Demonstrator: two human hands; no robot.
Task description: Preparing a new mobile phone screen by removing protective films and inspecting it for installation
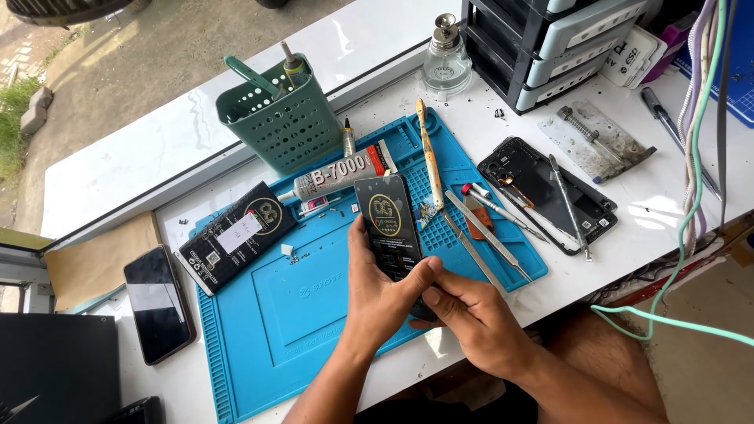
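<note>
Holding a flat black phone screen panel [387, 228] above the blue work mat [267, 314], left hand [377, 294] clasped along its lower left edge, right hand [471, 314] pinching the bottom corner. Thin, light, stiff, likely brittle and slick with film; best gripped by the edges, never flexed. Round gold-ringed sticker on its face. Black box [236, 235] with white label lying left on the mat; grey glue tube [342, 174] with red-black cap end behind.

We see bright sunshine coming in from the upper left. It makes the white tabletop [236, 118] glow so much that some spots wash out. Our arms drop dark shadows near the bottom. Everything looks sharp, and the edges bend a little.
</note>
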